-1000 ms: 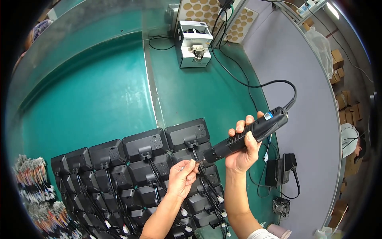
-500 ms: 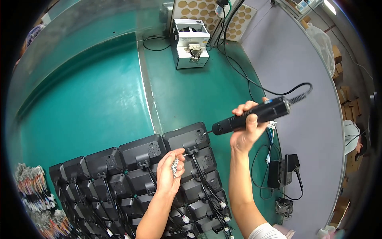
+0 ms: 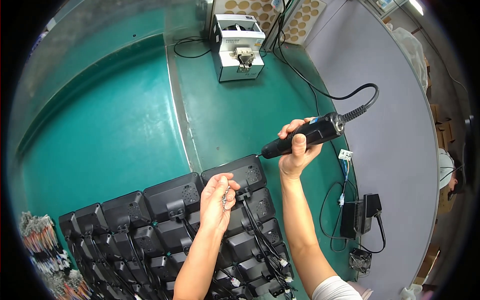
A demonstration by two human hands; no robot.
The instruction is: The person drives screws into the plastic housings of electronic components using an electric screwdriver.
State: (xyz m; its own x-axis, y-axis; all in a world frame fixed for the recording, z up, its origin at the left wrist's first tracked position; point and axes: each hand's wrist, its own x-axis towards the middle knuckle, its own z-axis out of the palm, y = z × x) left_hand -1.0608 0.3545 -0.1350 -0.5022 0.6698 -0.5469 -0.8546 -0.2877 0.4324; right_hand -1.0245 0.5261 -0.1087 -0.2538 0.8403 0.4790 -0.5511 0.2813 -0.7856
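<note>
While wire bundles (image 3: 40, 235) lie at the left, black housings (image 3: 167, 195) are set in rows on the bench (image 3: 110, 130). Above them, the left hand (image 3: 214, 204) is half curled around small screws (image 3: 226, 198). Farther right, the right hand (image 3: 295, 159) is closed around a screwdriver (image 3: 316, 132), whose tip is at the corner of the rightmost top housing.

Black cylindrical power screwdriver (image 3: 322, 131), smooth plastic as I see it, small silvery screws (image 3: 225, 198), shiny metal, black rectangular housings (image 3: 170, 195), matt plastic, wide green tabletop (image 3: 110, 135), smooth and glossy, white sleeve (image 3: 337, 290), matt cloth.
</note>
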